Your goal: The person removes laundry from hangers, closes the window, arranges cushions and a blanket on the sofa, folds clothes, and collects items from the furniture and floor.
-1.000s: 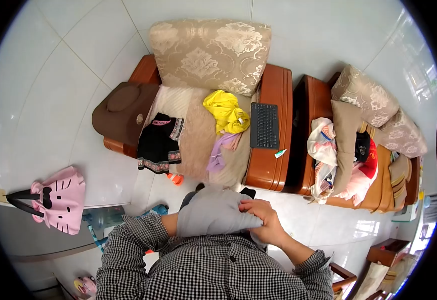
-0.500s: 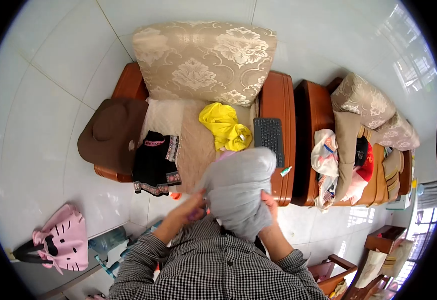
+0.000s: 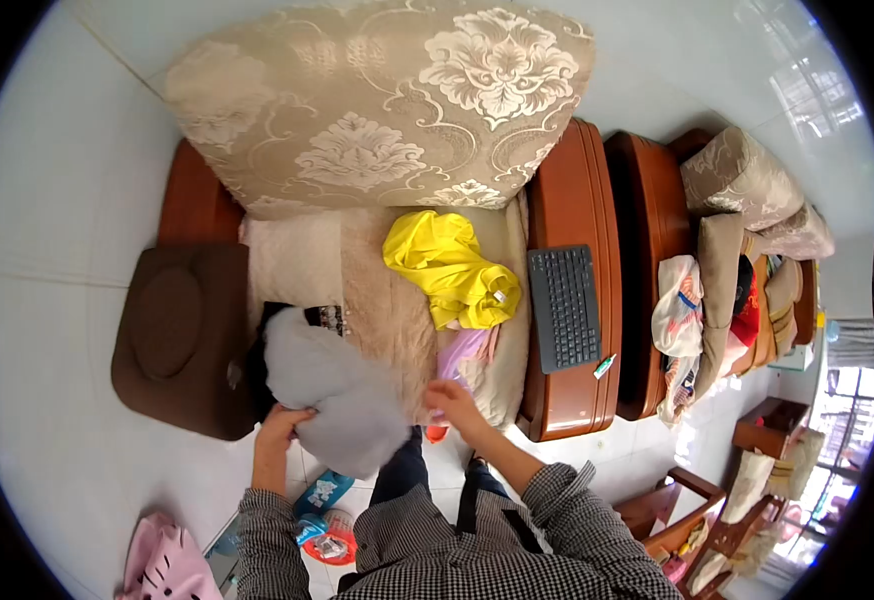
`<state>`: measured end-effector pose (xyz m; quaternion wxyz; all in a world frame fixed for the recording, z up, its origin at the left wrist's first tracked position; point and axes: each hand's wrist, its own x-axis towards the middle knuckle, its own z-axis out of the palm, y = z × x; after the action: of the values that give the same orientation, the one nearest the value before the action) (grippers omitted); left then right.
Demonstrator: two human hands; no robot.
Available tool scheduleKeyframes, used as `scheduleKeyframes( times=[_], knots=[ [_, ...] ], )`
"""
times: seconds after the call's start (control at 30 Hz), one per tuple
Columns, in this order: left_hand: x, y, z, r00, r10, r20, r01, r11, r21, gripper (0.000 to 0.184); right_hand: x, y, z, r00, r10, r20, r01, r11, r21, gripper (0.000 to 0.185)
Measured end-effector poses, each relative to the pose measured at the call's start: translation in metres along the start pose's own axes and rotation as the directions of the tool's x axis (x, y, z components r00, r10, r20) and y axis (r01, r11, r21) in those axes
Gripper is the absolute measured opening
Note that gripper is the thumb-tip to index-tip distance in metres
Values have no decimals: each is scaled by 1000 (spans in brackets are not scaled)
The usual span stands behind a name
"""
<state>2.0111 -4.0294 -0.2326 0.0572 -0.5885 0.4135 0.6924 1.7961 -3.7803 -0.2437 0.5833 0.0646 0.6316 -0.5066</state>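
A folded grey cloth garment (image 3: 332, 385) hangs to the left in front of the chair, partly over a black garment with a patterned trim (image 3: 329, 318). My left hand (image 3: 282, 430) grips its lower left side, thumb on top. My right hand (image 3: 455, 405) is off the grey garment, fingers loosely bent and apart, near a lilac cloth (image 3: 462, 352) at the seat's front. I see nothing held in it. Just behind the lilac cloth, a crumpled yellow garment (image 3: 447, 265) lies on the seat cover (image 3: 387, 300).
A black keyboard (image 3: 564, 308) and a small tube (image 3: 605, 367) lie on the wooden armrest (image 3: 577, 190). A brown cushion-like pad (image 3: 172, 335) covers the left armrest. A patterned backrest cushion (image 3: 377, 100) stands behind. An orange basin (image 3: 332, 545) is on the floor.
The grey garment has moved left, from in front of the right armrest to over the black garment. My right hand has let go of it; my left still holds it. The view has moved nearer the chair.
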Motion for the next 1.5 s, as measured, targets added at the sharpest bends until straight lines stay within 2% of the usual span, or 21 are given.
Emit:
scheduleKeyframes(
  times=[0.07, 0.1, 0.17, 0.23, 0.3, 0.37, 0.4, 0.5, 0.53, 0.63, 0.67, 0.73, 0.83, 0.87, 0.93, 1.03, 1.13, 1.17, 1.37, 1.43, 1.5],
  knots=[
    [56, -3, -22, 986, -127, -110, 139, 984, 108, 54, 38, 13, -27, 943, -271, -192, 218, 941, -258, 36],
    [99, -17, -38, 941, -216, -259, 297, 895, 333, 54, 37, -5, -34, 912, -303, -278, 198, 916, -349, 38],
    [145, -49, -41, 836, 107, -539, 215, 839, 501, 54, 49, -23, -52, 776, -562, -285, 284, 715, -638, 46],
    [171, -72, -48, 576, 410, -707, 125, 811, 572, 54, 64, -48, -71, 738, -615, -279, 290, 662, -691, 59],
    [160, -52, -35, 584, 442, -680, 202, 733, 650, 52, 92, -69, -92, 637, -739, -221, 225, 452, -863, 70],
    [153, -30, -35, 576, 485, -658, 223, 681, 698, 48, 104, -100, -95, 683, -635, -360, 26, 514, -857, 76],
    [153, -25, -37, 570, 507, -646, 208, 672, 711, 45, 117, -97, -101, 614, -684, -394, 41, 525, -850, 58],
    [167, -26, -53, 568, 561, -602, 224, 598, 769, 40, 157, -79, -134, 805, -424, -415, -212, 449, -868, 34],
    [168, -22, -54, 567, 577, -588, 234, 572, 786, 39, 149, -87, -121, 709, -506, -491, -183, 540, -822, 14],
    [149, -2, -21, 467, 665, -582, 217, 552, 805, 40, 109, -127, -101, 743, -523, -418, 115, 715, -690, 18],
    [143, -4, -6, 474, 731, -490, 62, 528, 847, 43, 87, -142, -90, 759, -525, -384, 276, 795, -541, 21],
    [126, -12, 29, 429, 853, -298, -248, 429, 869, 47, 29, -173, -67, 720, -649, -246, 494, 728, -476, 22],
    [73, 5, 138, 651, 750, -115, -523, 553, 649, 55, -28, -202, -45, 744, -661, -100, 607, 730, -314, 19],
    [56, 17, 171, 713, 700, -30, -581, 615, 533, 60, -41, -210, -40, 724, -689, -33, 647, 694, -315, 18],
    [31, 53, 235, 511, 857, 69, -818, 460, 345, 67, -66, -222, -27, 677, -730, 95, 718, 628, -300, 18],
    [-4, 110, 293, 450, 877, 168, -886, 415, 206, 63, -110, -244, -16, 549, -779, 305, 836, 501, -223, 19],
    [-35, 148, 300, 432, 883, 184, -900, 407, 157, 59, -154, -256, -28, 258, -923, 286, 955, 199, -220, 24],
    [-49, 157, 294, 419, 890, 180, -906, 396, 149, 57, -170, -253, -32, 339, -925, 172, 940, 328, -91, 27],
    [-122, 209, 293, 265, 951, 160, -962, 249, 114, 49, -178, -139, -127, 686, -648, -331, 656, 748, -106, 23],
    [-134, 226, 319, 196, 967, 165, -978, 181, 101, 46, -168, -57, -150, 652, -642, -404, 595, 763, -252, 19],
    [-135, 245, 351, 127, 978, 164, -990, 113, 88, 43, -174, 21, -161, 772, -453, -445, 383, 891, -243, 19]
  ],
)
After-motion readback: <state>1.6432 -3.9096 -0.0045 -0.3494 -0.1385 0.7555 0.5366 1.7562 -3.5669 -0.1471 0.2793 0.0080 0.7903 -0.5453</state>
